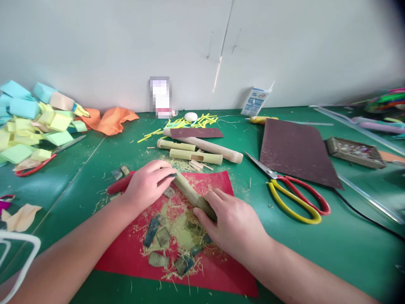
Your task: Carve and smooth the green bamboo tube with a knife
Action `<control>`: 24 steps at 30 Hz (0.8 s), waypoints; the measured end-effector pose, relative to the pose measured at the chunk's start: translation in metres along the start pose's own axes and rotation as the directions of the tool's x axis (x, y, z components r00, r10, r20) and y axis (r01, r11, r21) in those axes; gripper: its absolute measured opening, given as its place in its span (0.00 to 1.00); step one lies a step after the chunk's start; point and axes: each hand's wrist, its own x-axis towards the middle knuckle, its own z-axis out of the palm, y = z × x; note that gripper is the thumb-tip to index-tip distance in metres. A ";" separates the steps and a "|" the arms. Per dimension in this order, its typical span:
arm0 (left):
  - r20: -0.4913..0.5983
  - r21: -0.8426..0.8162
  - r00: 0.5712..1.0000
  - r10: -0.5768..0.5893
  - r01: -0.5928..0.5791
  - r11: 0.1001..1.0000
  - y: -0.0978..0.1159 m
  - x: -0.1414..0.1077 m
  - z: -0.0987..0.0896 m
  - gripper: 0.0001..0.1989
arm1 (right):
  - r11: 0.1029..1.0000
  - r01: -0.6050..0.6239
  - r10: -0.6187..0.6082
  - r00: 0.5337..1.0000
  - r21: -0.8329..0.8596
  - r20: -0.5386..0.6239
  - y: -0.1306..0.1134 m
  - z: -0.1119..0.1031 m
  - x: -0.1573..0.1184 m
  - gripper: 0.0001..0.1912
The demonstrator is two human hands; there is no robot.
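Note:
A pale green bamboo tube (189, 188) slants over a red sheet (123, 251), its lower end wrapped by the fingers of my right hand (236, 217). At the tube's upper end, my left hand (148, 181) pinches a small dark piece of sandpaper (172, 175) against it. Beneath the tube, fine dust, shavings and several worn sandpaper pieces (152, 231) cover the red sheet. Just beyond lie two cut bamboo pieces (196, 156), one with a notch, and a longer pale wooden stick (209, 145).
Red-and-yellow scissors (294, 194) lie right, beside a large brown sandpaper sheet (294, 152) and a small box (356, 152). Folded paper pieces (25, 122) pile up at left near orange paper (110, 120). A phone (160, 97) leans on the back wall behind yellow strips (202, 122).

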 end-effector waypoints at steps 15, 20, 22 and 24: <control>0.013 -0.075 0.999 0.046 -0.045 0.996 0.012 -0.002 0.006 0.07 | 1.000 0.006 -0.006 1.000 0.000 -0.021 -0.001 0.002 -0.001 0.12; 0.010 -0.098 0.999 0.045 -0.044 0.994 0.014 -0.001 0.007 0.07 | 1.000 0.004 -0.005 1.000 -0.009 -0.012 -0.001 0.002 0.000 0.12; 0.025 -0.121 0.998 0.055 -0.052 0.991 0.014 -0.001 0.007 0.07 | 1.000 0.006 -0.006 1.000 -0.010 -0.012 -0.002 0.002 0.000 0.12; -0.001 -0.104 0.999 0.036 -0.036 0.994 0.012 -0.001 0.006 0.07 | 1.000 0.005 -0.005 1.000 -0.011 -0.016 -0.002 0.002 -0.001 0.12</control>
